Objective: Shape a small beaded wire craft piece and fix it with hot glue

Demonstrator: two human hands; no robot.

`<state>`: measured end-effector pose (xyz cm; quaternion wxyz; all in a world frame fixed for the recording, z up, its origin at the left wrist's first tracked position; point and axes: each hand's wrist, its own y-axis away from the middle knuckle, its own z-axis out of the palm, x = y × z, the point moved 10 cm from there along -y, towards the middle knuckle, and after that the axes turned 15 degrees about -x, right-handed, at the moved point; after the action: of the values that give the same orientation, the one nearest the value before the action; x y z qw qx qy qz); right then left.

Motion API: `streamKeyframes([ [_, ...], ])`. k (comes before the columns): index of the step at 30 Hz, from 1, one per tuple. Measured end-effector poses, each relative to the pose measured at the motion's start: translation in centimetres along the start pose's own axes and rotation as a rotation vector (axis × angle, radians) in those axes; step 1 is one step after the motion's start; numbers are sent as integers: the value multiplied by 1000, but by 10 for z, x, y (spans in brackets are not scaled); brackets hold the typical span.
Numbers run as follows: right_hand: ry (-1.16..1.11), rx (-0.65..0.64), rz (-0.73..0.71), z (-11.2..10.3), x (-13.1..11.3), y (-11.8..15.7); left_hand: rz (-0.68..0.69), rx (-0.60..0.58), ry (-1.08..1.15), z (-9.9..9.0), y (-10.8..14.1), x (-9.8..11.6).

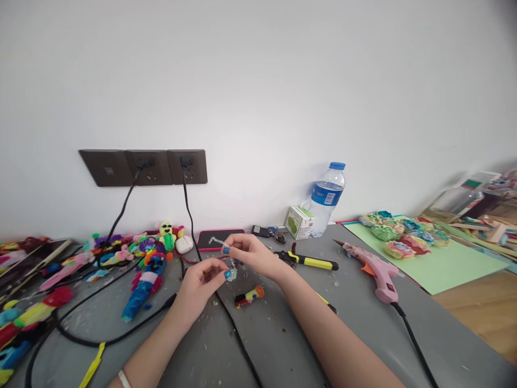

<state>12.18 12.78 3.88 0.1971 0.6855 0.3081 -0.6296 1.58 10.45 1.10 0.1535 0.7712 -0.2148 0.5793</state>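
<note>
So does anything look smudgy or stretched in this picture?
Head view: the pale-blue bead strand at the bare left hand looks soft; head view: the clear container with a green patch, far right, looks slanted and stretched, probably lens distortion; head view: the white wall dims toward the top-right corner.

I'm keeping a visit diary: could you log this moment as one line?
Left hand: pinching pale strand | Right hand: pinching same strand | On grey table: small figure, yellow-handled tool, pink glue gun
</note>
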Motion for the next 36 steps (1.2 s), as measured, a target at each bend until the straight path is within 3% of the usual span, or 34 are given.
streamKeyframes([
  [36,-6,32,1,0,-1,0,47,-28,-19,5,-2,5],
])
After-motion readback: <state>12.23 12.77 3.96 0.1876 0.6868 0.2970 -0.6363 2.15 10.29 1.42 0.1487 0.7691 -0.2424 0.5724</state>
